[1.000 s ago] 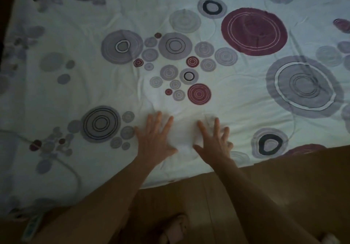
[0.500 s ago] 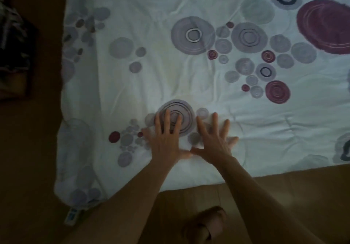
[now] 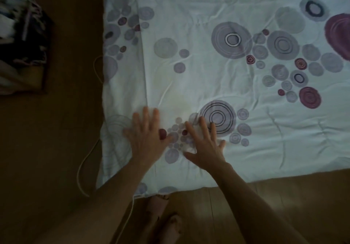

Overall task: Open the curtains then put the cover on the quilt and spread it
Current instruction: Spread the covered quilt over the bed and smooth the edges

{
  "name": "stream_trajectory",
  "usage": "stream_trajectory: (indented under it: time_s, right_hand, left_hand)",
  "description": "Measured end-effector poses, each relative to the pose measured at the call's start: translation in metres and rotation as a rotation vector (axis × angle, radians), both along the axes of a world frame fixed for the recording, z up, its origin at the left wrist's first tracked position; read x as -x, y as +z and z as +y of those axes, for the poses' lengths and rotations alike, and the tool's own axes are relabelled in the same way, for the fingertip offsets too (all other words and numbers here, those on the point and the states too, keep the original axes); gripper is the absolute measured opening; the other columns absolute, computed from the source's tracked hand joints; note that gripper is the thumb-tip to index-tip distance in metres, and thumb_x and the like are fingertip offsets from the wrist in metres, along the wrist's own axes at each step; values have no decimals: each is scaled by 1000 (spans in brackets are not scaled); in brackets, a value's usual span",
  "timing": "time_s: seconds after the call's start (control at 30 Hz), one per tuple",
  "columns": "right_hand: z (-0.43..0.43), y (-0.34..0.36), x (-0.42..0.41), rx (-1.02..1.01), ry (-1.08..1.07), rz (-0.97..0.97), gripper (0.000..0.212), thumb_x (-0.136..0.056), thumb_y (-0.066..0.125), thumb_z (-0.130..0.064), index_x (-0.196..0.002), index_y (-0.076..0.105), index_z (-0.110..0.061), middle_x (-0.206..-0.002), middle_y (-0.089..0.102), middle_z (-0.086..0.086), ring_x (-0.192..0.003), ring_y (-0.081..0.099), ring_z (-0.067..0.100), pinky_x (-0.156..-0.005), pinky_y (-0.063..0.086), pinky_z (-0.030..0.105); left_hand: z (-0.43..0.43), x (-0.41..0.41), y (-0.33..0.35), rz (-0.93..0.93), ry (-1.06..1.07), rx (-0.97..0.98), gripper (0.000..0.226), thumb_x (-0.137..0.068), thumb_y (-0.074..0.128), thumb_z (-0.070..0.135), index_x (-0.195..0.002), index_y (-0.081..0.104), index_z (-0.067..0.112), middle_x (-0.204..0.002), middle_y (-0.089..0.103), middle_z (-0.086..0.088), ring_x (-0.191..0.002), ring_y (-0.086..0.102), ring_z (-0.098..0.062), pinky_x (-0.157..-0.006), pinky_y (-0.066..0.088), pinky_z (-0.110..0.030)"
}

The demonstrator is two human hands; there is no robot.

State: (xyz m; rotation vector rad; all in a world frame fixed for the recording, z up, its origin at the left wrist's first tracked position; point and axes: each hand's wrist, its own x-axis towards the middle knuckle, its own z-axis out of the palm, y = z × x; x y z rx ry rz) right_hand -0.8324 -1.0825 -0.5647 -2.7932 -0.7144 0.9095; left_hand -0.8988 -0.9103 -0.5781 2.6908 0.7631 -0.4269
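Head view: left hand (image 3: 146, 139) and right hand (image 3: 205, 147), fingers spread flat, press the covered quilt (image 3: 208, 77) near its corner; nothing gripped. Quilt lies spread over the floor (image 3: 47, 149), beyond and right of the palms. Likely soft, light, creasing easily; pinch hems or corners to tug. Cord (image 3: 83, 168) trails left.

Your left hand (image 3: 146, 139) and right hand (image 3: 205, 147) are lying flat, fingers spread, on the circle-print quilt cover (image 3: 217, 77) near its corner; a white cord (image 3: 83, 168) is trailing beside it on the floor (image 3: 284, 196).
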Motion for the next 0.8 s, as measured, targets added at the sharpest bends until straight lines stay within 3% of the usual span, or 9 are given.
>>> stream_trajectory:
  time_s: [0.1,0.27,0.37,0.5,0.67,0.8]
  right_hand:
    - [30,5,23,34,-44,29,99,-77,63,-63,-142,-11,-51,-154,-32,-1,-138,-28,45,-101,10,79]
    - [67,11,77,5,98,24,97,-75,72,-52,-139,-1,-53,-155,-29,-1,-137,-30,46,-97,9,82]
    - [64,18,84,34,108,78,91,-79,70,-46,-140,3,-52,-154,-30,-2,-138,-29,45,-98,16,80]
    - [69,23,101,72,90,110,95,-80,70,-46,-143,0,-51,-153,-36,3,-133,-35,50,-100,17,79]
    - [72,16,106,77,73,67,103,-76,71,-52,-143,-8,-53,-151,-39,3,-132,-36,50,-101,15,79]
    - [75,13,104,74,51,81,102,-77,69,-54,-142,-10,-55,-151,-39,3,-131,-37,51,-99,12,80]
  left_hand:
    - [24,27,-11,136,100,105,109,-64,34,91,-143,-21,40,-158,-18,-1,-145,-9,-35,-104,13,-71]
    - [37,52,-16,161,78,103,101,-71,29,86,-147,-14,35,-159,-16,-2,-145,-11,-33,-107,13,-69]
    - [39,53,-10,176,46,148,100,-77,42,76,-149,-10,31,-158,-16,-7,-143,-14,-39,-110,12,-66]
    - [40,56,-11,213,98,244,109,-71,55,73,-144,-18,39,-154,-30,-2,-139,-25,-42,-107,10,-71]
    - [49,51,-13,194,80,245,125,-57,65,76,-141,-23,45,-150,-37,-4,-138,-25,-45,-103,15,-74]
    - [80,54,-12,-23,129,241,128,-56,72,72,-148,-12,39,-157,-22,-3,-144,-14,-35,-113,12,-59]
